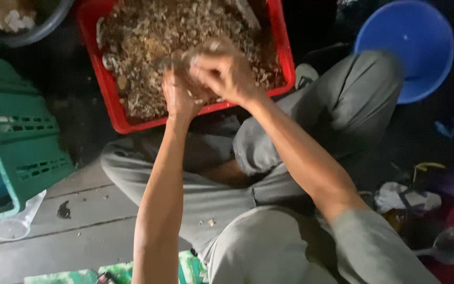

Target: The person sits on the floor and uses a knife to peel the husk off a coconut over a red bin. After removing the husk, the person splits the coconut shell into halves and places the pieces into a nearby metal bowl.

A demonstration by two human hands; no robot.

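Note:
A red plastic crate (112, 110) stands in front of my crossed legs, filled with a brown and pale mass of small shell-like pieces (148, 42). Both hands meet over its near edge. My left hand (178, 97) is closed around a small piece that I cannot make out. My right hand (224, 71) is pressed against it from the right, fingers curled on the same spot. The motion is blurred, so what lies between the fingers stays hidden.
A green slotted crate (17, 131) stands at the left, a clear plastic cup (14, 223) lying below it. A blue basin (411, 42) sits at the upper right, a grey bowl (27, 26) at the upper left. Cloth and small clutter (405, 197) lie at the right.

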